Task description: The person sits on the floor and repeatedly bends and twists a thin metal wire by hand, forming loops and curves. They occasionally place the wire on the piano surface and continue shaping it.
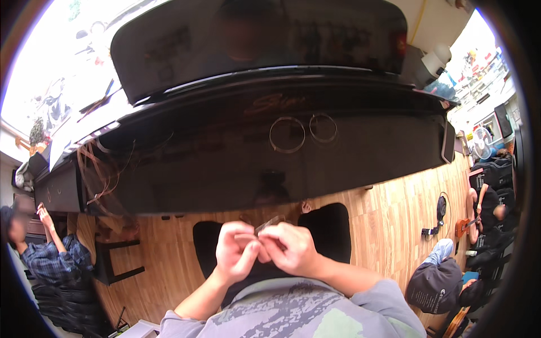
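I am holding a thin wire (271,222) up in front of my chest, just off the front edge of the black piano. My right hand (290,246) is pinching it between thumb and fingers; my left hand (239,252) is curling its fingers and thumb against the right one's fingertips, but I cannot tell whether it is gripping the wire too. I judge that I am working the wire by fingertip, perhaps winding or straightening it; the next move is probably calling for a steady pinch, so that nothing springs loose.

The wire is looking slim and greyish, its small loop rising above my fingers. On the piano (360,163), toward the back edge and right of centre, a larger coil (287,135) and a smaller coil (323,128) are lying apart, round and pale. Near its left end, coppery strands (90,169) are sprawling in loose curves. The piano's dark surface is shining smoothly, mirroring blurred shapes.
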`<state>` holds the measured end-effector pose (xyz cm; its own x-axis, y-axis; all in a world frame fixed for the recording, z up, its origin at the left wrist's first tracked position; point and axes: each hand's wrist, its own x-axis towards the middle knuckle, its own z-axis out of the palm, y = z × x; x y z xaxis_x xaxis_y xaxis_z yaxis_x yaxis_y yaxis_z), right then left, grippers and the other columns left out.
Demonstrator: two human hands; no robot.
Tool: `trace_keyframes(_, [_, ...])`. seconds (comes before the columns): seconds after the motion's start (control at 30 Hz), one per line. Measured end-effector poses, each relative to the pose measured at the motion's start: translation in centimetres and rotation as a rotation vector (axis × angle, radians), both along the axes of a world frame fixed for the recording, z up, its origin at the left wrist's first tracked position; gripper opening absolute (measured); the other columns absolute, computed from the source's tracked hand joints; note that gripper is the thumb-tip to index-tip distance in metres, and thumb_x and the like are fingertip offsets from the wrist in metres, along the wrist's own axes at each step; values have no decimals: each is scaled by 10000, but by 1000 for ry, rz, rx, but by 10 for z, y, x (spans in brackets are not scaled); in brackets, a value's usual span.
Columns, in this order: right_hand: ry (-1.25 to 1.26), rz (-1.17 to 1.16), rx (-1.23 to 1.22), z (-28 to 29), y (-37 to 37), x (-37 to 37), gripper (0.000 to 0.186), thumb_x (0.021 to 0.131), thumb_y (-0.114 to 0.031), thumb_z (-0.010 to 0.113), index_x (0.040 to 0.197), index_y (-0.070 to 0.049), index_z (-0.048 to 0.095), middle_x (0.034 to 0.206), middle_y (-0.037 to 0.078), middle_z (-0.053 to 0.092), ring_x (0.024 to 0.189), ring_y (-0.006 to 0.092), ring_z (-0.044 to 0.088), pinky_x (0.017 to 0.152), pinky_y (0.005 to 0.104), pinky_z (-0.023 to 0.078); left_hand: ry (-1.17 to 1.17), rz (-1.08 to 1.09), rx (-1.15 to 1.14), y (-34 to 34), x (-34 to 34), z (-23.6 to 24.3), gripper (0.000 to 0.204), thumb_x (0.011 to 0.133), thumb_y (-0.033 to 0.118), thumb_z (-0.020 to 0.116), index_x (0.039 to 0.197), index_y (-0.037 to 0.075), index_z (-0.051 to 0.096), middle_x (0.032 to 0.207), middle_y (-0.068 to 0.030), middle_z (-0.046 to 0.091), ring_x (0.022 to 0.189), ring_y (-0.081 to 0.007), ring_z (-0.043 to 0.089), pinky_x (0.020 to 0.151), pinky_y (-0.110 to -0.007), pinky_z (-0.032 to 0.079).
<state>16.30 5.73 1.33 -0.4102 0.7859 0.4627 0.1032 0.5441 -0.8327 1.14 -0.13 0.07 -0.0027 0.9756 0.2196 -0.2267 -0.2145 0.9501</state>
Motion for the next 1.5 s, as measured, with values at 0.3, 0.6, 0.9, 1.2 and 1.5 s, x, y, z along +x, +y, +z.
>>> trace_keyframes(0.3, [-76,-14,41,46,-59,20,156,794,-1,683,943,-35,649,765,83,625,583,190,608,515,291,481,-445,-280,-169,-40,7,26,177,972,121,529,1057,43,395,749,-133,656,662,-170,664,600,-269,555])
trace_keyframes(0.6, [-203,96,16,61,-68,38,120,826,-46,667,943,-19,665,789,77,625,627,178,600,560,282,485,-345,-346,-118,-56,14,39,139,971,131,540,1004,60,424,797,-151,680,699,-180,690,593,-251,562])
trace_keyframes(0.9, [-373,-52,231,50,-57,34,140,822,-107,662,946,-41,657,847,84,608,607,220,615,532,309,490,-109,-223,-107,-52,11,37,137,970,156,541,918,92,431,915,-141,689,837,-153,675,662,-238,518])
trace_keyframes(1.2, [-544,-85,428,42,-47,31,228,792,-211,718,909,-28,649,779,64,547,652,211,582,557,315,477,0,179,47,-41,1,32,130,930,94,593,873,77,478,1094,-129,659,1081,-147,582,792,-236,462])
trace_keyframes(1.5, [-436,34,487,39,-41,31,191,744,-187,753,717,-70,604,693,43,456,620,201,482,543,325,424,411,465,61,-45,-14,33,176,869,103,674,778,33,540,662,25,460,571,-50,364,511,-217,313])
